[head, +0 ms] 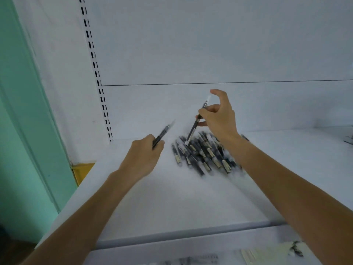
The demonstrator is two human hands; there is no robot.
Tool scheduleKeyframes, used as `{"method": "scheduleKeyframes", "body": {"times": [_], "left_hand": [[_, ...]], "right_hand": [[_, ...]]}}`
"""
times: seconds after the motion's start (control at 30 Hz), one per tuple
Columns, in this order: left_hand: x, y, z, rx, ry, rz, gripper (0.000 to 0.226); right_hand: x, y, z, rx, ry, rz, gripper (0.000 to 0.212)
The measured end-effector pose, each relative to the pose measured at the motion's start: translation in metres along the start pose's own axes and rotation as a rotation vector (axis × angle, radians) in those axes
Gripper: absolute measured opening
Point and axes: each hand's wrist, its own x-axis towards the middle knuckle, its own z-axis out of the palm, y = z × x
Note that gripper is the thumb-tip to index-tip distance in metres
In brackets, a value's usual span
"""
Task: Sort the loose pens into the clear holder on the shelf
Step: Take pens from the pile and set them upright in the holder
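Observation:
A heap of several dark pens (202, 155) with clear caps lies on the white shelf (172, 197), near its back. My left hand (143, 157) grips one dark pen (163, 133) that points up and to the right, left of the heap. My right hand (219, 115) pinches a second pen (196, 121) between thumb and fingers, held steeply above the heap, with its lower end close to the pile. The clear holder is not in view.
A white back panel (210, 54) closes the shelf behind. A slotted upright rail (95, 69) runs along the left, beside a green wall (23, 121). A lower shelf (191, 253) holds blurred items in the foreground. A dark object (348, 140) sits at the far right.

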Motion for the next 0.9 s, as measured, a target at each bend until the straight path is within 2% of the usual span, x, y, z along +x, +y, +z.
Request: {"method": "scheduleKeyframes", "body": {"times": [0.13,0.3,0.47,0.6,0.8,0.9], "left_hand": [[-0.007,0.04,0.011,-0.149,-0.092,0.173,0.023],[-0.013,0.117,0.055,-0.036,-0.17,0.362,0.029],[-0.026,0.2,0.129,-0.184,-0.22,0.298,0.022],[-0.05,0.266,0.193,-0.249,-0.357,0.318,0.027],[-0.08,0.354,0.275,-0.397,-0.446,0.409,0.012],[-0.09,0.385,0.308,-0.415,-0.489,0.38,0.012]], "right_hand": [[-0.001,-0.002,-0.052,-0.138,0.018,-0.054,0.054],[-0.013,-0.001,-0.146,-0.259,0.092,-0.05,0.052],[-0.034,0.002,-0.266,-0.422,0.169,0.004,0.051],[-0.053,0.004,-0.369,-0.567,0.23,0.055,0.054],[-0.082,0.013,-0.499,-0.595,0.318,0.092,0.061],[-0.087,0.018,-0.546,-0.595,0.32,0.108,0.058]]}}
